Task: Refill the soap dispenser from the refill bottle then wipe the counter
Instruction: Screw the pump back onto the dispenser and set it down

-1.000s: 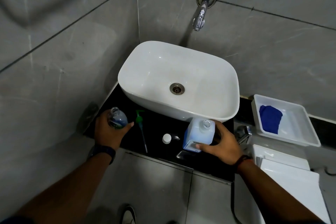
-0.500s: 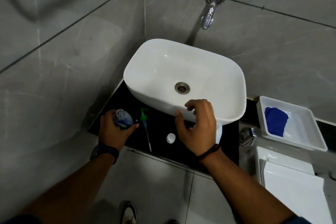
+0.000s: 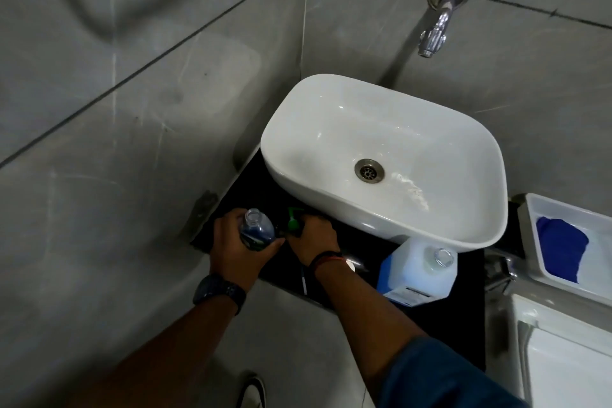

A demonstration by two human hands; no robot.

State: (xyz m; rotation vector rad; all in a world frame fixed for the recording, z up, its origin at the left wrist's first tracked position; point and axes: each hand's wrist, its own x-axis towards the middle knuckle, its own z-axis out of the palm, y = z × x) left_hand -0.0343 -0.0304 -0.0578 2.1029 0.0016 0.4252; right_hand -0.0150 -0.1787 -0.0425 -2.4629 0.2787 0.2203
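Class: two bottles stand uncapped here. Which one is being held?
The small clear soap dispenser, gripped by the left hand; the bigger refill bottle stands untouched beside the basin.

A dark wristwatch (image 3: 219, 289) with a broad black strap circles the left wrist. The right wrist carries thin black and red bands (image 3: 326, 258), and a rolled blue sleeve (image 3: 440, 374) covers the right upper forearm.

We can't read any text: the refill bottle (image 3: 418, 270) has a label at its base, but the print's too small and blurred.
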